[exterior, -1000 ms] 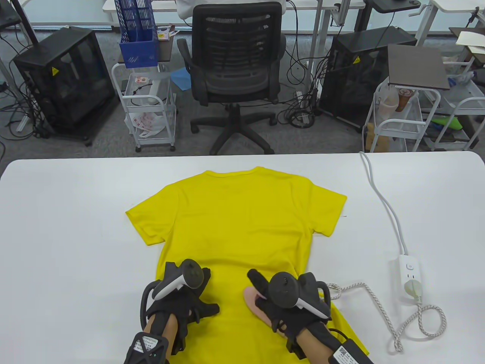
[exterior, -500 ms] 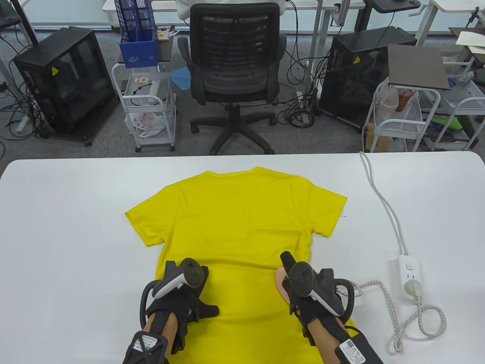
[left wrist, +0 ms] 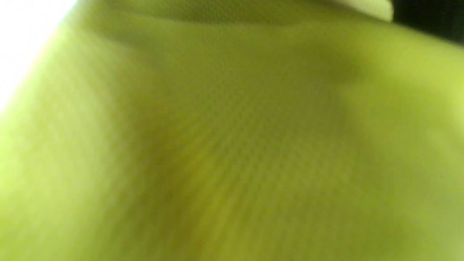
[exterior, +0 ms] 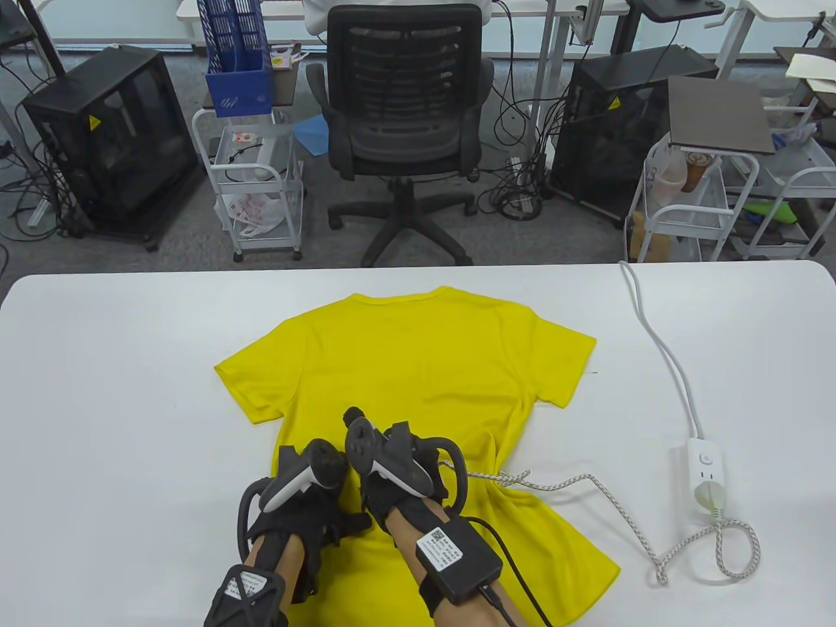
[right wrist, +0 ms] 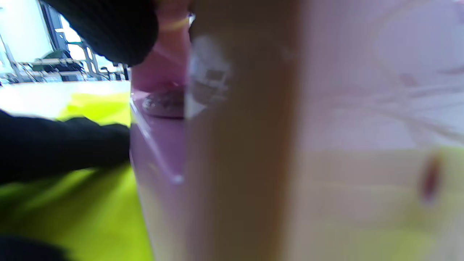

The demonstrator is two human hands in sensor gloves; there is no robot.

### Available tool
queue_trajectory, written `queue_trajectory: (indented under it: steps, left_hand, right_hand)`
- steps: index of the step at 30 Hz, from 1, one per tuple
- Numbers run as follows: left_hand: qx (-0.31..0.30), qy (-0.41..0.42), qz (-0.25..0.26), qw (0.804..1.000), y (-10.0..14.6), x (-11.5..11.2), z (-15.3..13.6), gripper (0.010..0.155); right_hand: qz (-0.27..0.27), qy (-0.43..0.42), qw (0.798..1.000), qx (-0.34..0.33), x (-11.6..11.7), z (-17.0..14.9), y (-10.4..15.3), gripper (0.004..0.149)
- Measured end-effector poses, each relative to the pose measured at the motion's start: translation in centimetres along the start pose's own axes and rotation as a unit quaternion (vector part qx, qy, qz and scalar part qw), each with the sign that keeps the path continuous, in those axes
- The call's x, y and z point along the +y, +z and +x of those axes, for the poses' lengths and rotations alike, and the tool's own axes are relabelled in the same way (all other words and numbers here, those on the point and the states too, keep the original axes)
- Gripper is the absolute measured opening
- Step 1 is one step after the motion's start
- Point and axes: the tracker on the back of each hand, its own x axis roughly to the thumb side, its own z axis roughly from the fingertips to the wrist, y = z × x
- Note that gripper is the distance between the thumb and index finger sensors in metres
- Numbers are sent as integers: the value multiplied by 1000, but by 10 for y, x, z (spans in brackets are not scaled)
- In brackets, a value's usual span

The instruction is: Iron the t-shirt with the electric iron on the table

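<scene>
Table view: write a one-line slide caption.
Two gloved hands meet on a yellow cotton t-shirt spread over a white table.

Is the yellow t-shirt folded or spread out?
Spread out: the yellow t-shirt lies flat on the white table, both sleeves extended.

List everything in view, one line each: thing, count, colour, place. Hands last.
t-shirt: one, yellow, flat on the table centre.
iron: one, pink, on the shirt under the right hand; hidden in the table view.
braided cord: one, white-grey, from the shirt hem to the power strip.
power strip: one, white, table right.
table: one, white.
office chair: one, black, behind the table.
left hand: black glove, resting on the shirt.
right hand: black glove, holding the iron.
</scene>
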Motion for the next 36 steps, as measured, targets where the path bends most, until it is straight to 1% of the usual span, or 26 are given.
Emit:
queue_trajectory:
  steps: [1, 2, 3, 4, 6, 7, 9, 11, 14, 15, 16, 17, 20, 21, 22, 23, 24, 25, 27, 28, 29, 30, 32, 34, 35, 36]
  left_hand:
    - [1, 1, -1, 1000, 0, 0, 0, 103]
    - [1, 2, -2, 1000, 0, 0, -1, 104]
    - [2, 1, -3, 1000, 0, 0, -1, 105]
    - [4, 1, -4, 1000, 0, 0, -2, 106]
    - [3, 3, -6, 1000, 0, 0, -3, 106]
    - [3, 4, -7, 1000, 0, 1, -3, 107]
    - [3, 1, -8, 1000, 0, 1, -3, 108]
    - [3, 0, -9, 1000, 0, 1, -2, 109]
    - [4, 7, -11, 1000, 0, 1, -4, 110]
    - [4, 8, -11, 1000, -1, 1, -4, 110]
    - [3, 9, -12, 1000, -1, 1, -4, 110]
    - [3, 7, -12, 1000, 0, 2, -3, 110]
    - [-2, -12, -3, 1000, 3, 3, 3, 107]
    - [-6, -18, 6, 1000, 4, 4, 6, 106]
    - [-20, -21, 11, 1000, 6, 4, 10, 105]
    - [-48, -16, 14, 999, 6, 3, 14, 104]
    - [-59, -11, 15, 998, 7, 2, 17, 103]
    - [-58, -15, 9, 998, 7, 2, 19, 103]
    - [-52, -26, 11, 998, 6, -1, 20, 104]
    - [-48, -27, 6, 998, 5, -2, 19, 104]
    - [-41, -23, -12, 999, 2, -5, 16, 105]
    - [-41, -19, -25, 999, 1, -6, 15, 106]
    - [-42, -20, -10, 999, 2, -6, 13, 107]
    - [-40, -27, -16, 999, 1, -7, 14, 108]
    - [-41, -28, -16, 999, 1, -7, 15, 108]
    - [-41, -28, -15, 999, 1, -7, 14, 108]
  right_hand:
    - [-15, 12, 1000, 19, 3, -6, -4, 67]
    - [-27, 8, 999, 19, 3, -12, -8, 67]
    - [-32, 0, 998, 53, 3, -27, -14, 67]
    - [-32, 15, 997, 72, 3, -37, -15, 66]
    - [-42, 38, 991, 118, 0, -68, -19, 66]
    - [-43, 27, 987, 154, -1, -94, -19, 66]
    - [-44, 8, 980, 192, -4, -124, -16, 66]
    - [-35, -10, 976, 213, -6, -143, -13, 66]
    - [-41, 69, 969, 235, -8, -170, -3, 66]
    - [-55, 67, 969, 229, -9, -179, 1, 66]
    - [-50, 48, 970, 232, -9, -188, 6, 66]
    - [-49, 38, 972, 229, -10, -190, 9, 66]
    - [-67, 42, 982, 174, -17, -189, 22, 66]
    - [-75, 24, 986, 149, -19, -185, 27, 66]
    - [-78, -3, 989, 122, -20, -178, 34, 66]
    - [-73, -24, 992, 100, -19, -171, 39, 66]
    - [-65, -35, 995, 74, -17, -164, 42, 66]
    - [-51, -33, 997, 41, -12, -154, 47, 66]
    - [-40, -12, 999, 17, -1, -141, 54, 65]
    - [-50, 13, 999, 13, 0, -138, 57, 66]
    - [-74, 40, 996, 0, 0, -139, 58, 65]
    - [-67, 45, 997, 3, 0, -142, 59, 66]
    - [-61, 45, 996, 38, -1, -160, 58, 66]
    - [-67, 48, 993, 87, -2, -185, 56, 66]
    - [-66, 44, 991, 105, -3, -193, 56, 66]
    - [-64, 21, 991, 114, -4, -202, 57, 66]
